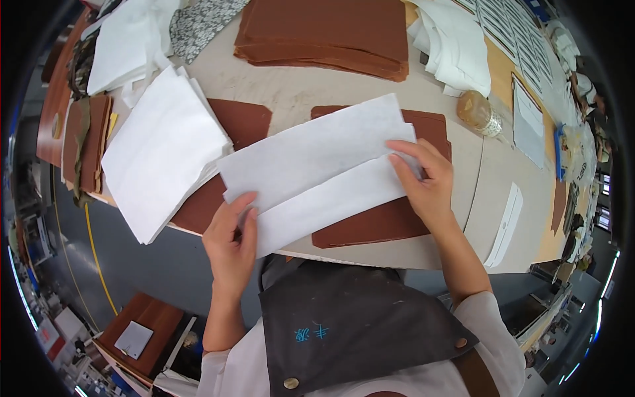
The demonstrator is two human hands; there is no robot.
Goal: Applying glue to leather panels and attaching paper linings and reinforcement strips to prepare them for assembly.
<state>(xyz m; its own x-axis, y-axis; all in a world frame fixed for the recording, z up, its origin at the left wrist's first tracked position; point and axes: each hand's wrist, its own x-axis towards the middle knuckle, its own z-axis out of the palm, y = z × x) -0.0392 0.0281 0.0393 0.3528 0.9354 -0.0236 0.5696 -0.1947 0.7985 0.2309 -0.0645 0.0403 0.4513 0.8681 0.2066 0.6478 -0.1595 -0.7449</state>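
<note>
A long white sheet point(317, 169) is lying mid-frame across a brown leather panel point(377, 221) on the table point(476, 192). The left hand point(231, 241) is pinching its lower-left end, thumb against fingers. The right hand point(423, 182) is pressing curled fingertips on its right end. A stack of white sheets point(159, 152) is sitting left, brown panels point(324, 33) at top.

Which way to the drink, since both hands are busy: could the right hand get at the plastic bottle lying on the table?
Probably yes. The right hand rests on the white sheets, and the plastic bottle lies just beyond it on bare table, nothing between them.
</note>
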